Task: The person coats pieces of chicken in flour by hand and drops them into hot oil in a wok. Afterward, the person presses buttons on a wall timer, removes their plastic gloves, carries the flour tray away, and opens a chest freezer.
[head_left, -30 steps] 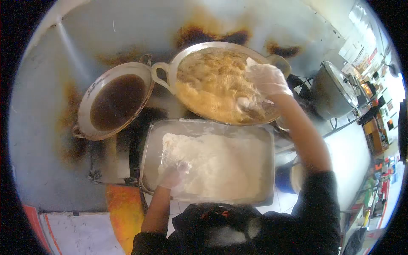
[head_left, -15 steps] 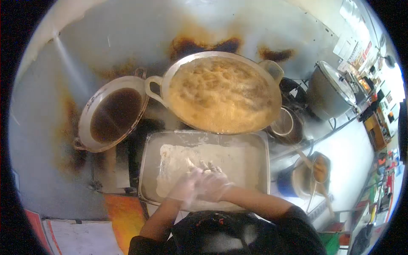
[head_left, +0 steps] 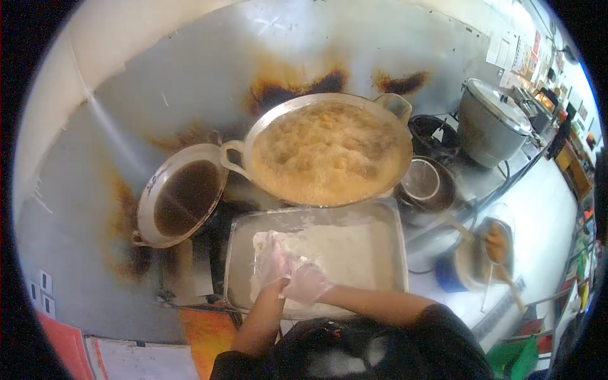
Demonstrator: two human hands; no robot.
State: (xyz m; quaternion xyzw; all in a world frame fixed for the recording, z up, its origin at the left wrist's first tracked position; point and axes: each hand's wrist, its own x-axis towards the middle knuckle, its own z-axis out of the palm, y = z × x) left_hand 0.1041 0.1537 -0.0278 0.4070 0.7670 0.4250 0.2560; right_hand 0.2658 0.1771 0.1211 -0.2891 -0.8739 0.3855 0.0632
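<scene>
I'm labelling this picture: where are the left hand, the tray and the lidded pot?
Left hand (head_left: pixel 273 265), head view, gloved middle.
Tray (head_left: pixel 240 261), head view, inner left side.
Lidded pot (head_left: pixel 483 131), head view, side wall.

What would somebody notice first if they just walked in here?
Probably the big two-handled wok of bubbling golden liquid, in the middle, with dark scorch-like marks on the wall behind it. In front, the gloved left hand and right hand are close together at a metal tray of white powder. Left of the wok sits a smaller pan of dark brown liquid.
</scene>
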